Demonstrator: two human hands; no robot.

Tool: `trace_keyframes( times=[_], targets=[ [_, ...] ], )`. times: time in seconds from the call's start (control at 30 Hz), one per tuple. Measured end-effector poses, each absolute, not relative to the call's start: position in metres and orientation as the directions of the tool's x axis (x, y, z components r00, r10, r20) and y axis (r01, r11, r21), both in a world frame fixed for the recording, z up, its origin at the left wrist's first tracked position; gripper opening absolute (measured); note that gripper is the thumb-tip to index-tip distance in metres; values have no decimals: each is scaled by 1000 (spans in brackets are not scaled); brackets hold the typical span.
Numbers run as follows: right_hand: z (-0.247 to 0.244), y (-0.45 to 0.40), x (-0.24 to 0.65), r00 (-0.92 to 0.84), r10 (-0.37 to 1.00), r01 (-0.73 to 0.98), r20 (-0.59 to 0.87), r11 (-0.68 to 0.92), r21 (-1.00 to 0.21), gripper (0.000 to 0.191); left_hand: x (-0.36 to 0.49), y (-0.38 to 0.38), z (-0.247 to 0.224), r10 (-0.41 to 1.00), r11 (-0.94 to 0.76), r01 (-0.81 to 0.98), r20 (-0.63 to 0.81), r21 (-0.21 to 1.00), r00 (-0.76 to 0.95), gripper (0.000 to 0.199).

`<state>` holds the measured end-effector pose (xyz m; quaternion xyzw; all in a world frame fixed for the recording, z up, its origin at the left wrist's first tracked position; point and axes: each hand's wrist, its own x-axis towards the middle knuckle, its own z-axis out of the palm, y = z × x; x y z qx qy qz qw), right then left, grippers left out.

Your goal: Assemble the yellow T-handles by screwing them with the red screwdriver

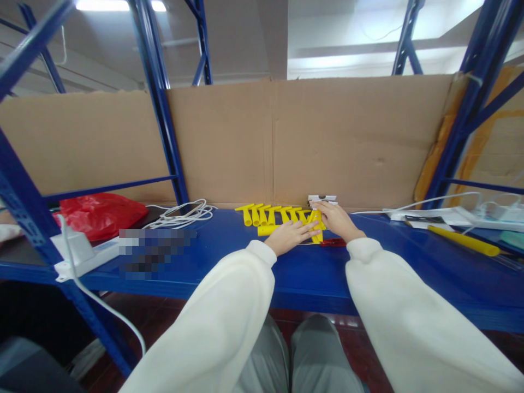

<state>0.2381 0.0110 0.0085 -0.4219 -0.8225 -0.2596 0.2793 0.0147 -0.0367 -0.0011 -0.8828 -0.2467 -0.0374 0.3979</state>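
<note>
Several yellow T-shaped plastic pieces (271, 216) stand side by side in a row along the back of the blue shelf. In front of them lies another yellow T-shaped piece (266, 231), its tubular end showing to the left of my left hand (290, 236). The fingers of that hand are closed over it, the thumb out of sight. My right hand (336, 219) is curled round the piece's yellow head (316, 225), close to the left fingertips. Just beyond the right fingers is a small white-and-black object (322, 198). Beneath the right wrist lies a red-handled tool (333, 242), its thin shaft pointing left.
Cardboard (327, 136) walls off the back. At left are a red plastic bag (102, 215), coiled white cable (184, 214) and a white power strip (92, 254). To the right lie a long yellow tool (464, 240) and another power strip (491, 221). Blue posts (159, 103) frame the shelf.
</note>
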Motion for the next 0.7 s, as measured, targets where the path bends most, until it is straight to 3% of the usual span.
trace_keyframes(
  times=[0.37,0.7],
  targets=[
    [6,13,240,-563,488,808,668,497,318,47,13,-36,-2,501,-513,542,282,-666,819,63],
    [8,14,248,-486,548,854,681,461,239,43,12,-36,-3,513,-495,571,311,-655,800,66]
  ],
)
